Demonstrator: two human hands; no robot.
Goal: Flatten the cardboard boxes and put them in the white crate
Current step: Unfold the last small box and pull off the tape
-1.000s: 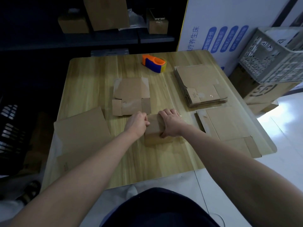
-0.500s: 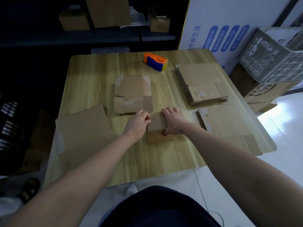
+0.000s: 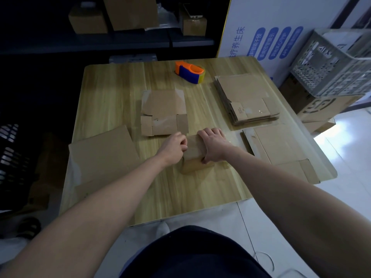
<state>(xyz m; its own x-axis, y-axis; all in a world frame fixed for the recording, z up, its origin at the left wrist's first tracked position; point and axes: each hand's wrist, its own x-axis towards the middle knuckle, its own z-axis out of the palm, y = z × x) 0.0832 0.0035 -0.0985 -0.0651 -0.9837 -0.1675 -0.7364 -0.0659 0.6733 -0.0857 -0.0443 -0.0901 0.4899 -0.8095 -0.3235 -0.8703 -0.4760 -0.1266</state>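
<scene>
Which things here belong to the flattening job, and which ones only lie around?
Job: small box, held by left hand and right hand; flattened stack; loose flat cardboard; white crate.
Lying about: tape dispenser; shelf boxes.

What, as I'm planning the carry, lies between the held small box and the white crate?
Nothing tall. The stack of flattened boxes and a flat cardboard sheet lie on the table between the small box and the white crate.
</scene>
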